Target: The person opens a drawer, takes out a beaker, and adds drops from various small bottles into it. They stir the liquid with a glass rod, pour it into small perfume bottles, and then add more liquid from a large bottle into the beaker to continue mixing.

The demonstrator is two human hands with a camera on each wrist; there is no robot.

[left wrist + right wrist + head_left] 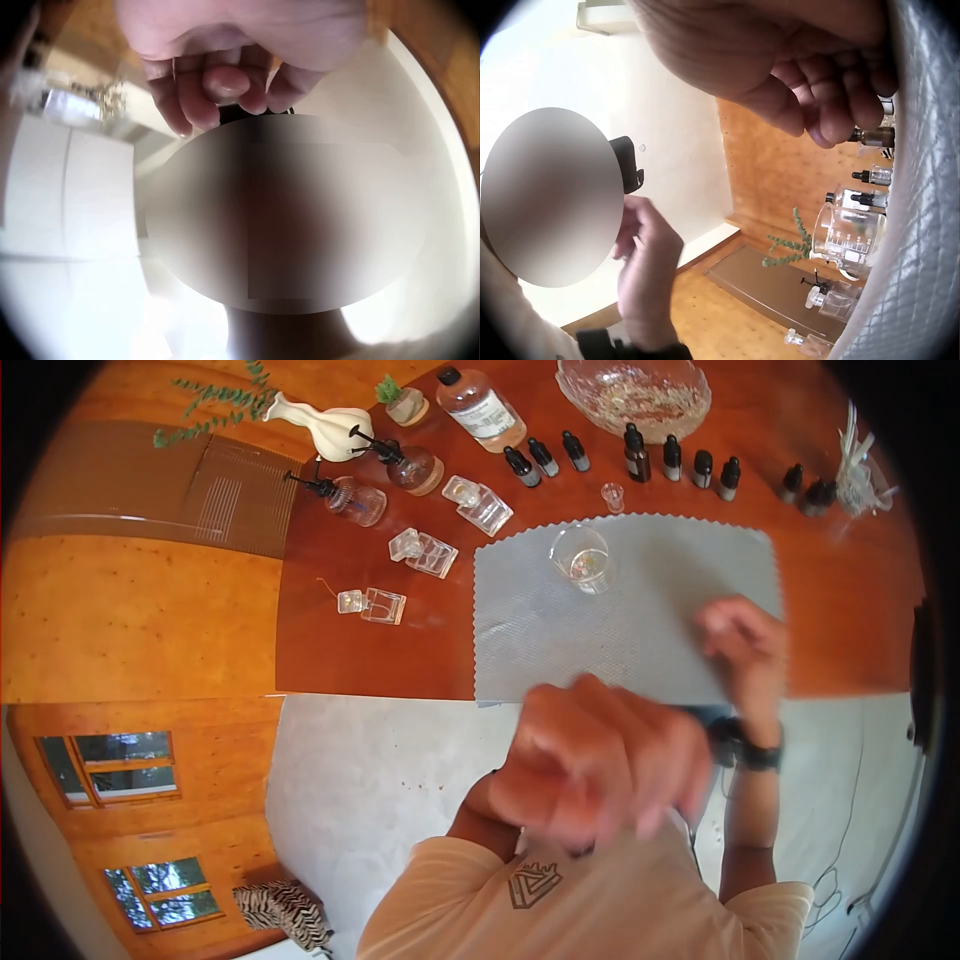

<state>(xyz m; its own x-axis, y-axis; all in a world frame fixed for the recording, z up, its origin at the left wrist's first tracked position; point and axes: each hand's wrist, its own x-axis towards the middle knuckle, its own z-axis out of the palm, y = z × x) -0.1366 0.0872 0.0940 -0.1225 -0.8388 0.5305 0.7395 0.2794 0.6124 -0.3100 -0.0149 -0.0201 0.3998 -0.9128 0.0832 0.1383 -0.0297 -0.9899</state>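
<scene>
My left hand is raised close to the head camera, large and blurred, its fingers bent. In the left wrist view the fingers of this hand curl loosely beside a small black object, and contact between them cannot be told. Over the right part of the grey mat hovers my right hand, fingers loosely curled with nothing visible in them; the right wrist view shows the same hand. A glass beaker stands on the mat, left of my right hand.
Behind the mat are several dark dropper bottles, a tiny glass cup, a large labelled bottle and a glass bowl. To the left lie clear perfume bottles, near pump bottles and a white vase.
</scene>
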